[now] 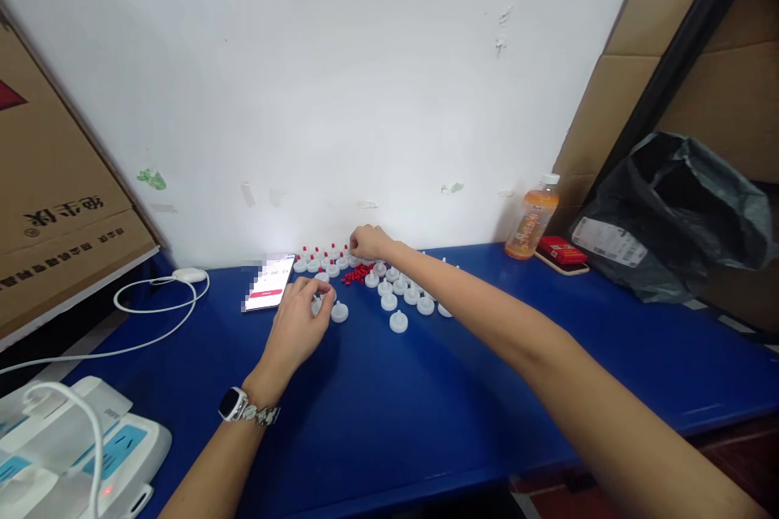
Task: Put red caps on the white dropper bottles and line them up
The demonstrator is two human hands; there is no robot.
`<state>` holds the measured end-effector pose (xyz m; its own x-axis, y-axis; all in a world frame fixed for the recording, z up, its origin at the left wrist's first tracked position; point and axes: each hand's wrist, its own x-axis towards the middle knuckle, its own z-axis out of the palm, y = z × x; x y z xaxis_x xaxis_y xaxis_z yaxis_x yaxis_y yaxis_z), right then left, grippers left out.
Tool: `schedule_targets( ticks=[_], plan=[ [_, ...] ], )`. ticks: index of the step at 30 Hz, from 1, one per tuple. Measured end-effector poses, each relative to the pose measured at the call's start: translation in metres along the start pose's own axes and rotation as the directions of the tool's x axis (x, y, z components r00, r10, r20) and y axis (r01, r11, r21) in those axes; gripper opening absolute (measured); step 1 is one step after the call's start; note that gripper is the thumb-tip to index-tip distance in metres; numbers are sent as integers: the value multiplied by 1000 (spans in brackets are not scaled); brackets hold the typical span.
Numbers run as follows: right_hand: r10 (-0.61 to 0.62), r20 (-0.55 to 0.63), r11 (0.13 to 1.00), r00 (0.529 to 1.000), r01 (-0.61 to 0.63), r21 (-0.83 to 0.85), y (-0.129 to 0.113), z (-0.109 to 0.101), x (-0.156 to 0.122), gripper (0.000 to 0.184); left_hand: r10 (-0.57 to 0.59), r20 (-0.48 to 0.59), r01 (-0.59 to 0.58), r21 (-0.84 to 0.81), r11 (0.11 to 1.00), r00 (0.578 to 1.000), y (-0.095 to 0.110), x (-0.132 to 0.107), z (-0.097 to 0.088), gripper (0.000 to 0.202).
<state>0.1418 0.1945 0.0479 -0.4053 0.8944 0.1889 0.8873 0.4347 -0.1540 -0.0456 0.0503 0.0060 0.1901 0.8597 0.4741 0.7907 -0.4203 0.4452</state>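
My left hand (303, 313) is closed, thumb and fingertips together, among a few white nozzle caps (339, 312); whatever it may hold is hidden. Farther back, my right hand (368, 243) reaches down with curled fingers at the edge of a group of white caps with red tips (313, 264). Its fingertips are partly hidden, so what they grip does not show. Small red tips (359, 274) lie in a loose pile just in front of it. Under and beside my right forearm stand several white caps without red tips (398, 322).
A phone (268, 284) with a lit screen lies left of the caps. An orange drink bottle (531, 217), a red packet (563, 250) and a black plastic bag (669, 203) are at the right. Near left are a power strip (122, 454) and a white cable (152, 339) on the blue table (389, 422).
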Motion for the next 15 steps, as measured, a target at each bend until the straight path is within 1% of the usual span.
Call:
schedule_targets(
  ticks=[4,6,7,8,9,11,13,14,15],
  plan=[
    [6,-59,1000,998,-4,21,-2,-13,-10,15,17,-21,-17,-14,1000,1000,0,1,-1,25],
    [-7,-128,995,992,19,94,-6,-22,-22,16,21,-65,-23,-19,1000,998,3,1,-2,25],
    [-20,-170,984,985,49,172,-9,-26,-30,15,27,-90,-29,-21,999,996,5,1,-3,27],
    [-35,-202,956,979,91,279,-13,-29,-40,14,36,-110,-39,-22,999,993,7,0,-3,31],
    [-56,-211,911,976,137,389,-19,-31,-50,13,47,-121,-50,-22,998,992,10,0,-4,37],
    [-91,-195,792,977,190,581,-30,-34,-71,14,66,-99,-66,-3,998,993,16,-2,-4,45],
    [-129,-176,682,976,216,699,-40,-33,-88,19,63,-37,-61,45,997,997,20,-3,-4,45],
    [-138,-169,648,976,218,730,-43,-31,-93,21,55,-10,-54,72,996,998,21,-4,-4,43],
    [-134,-172,636,976,218,741,-45,-29,-96,24,47,5,-48,97,994,999,21,-4,-5,42]
  ],
)
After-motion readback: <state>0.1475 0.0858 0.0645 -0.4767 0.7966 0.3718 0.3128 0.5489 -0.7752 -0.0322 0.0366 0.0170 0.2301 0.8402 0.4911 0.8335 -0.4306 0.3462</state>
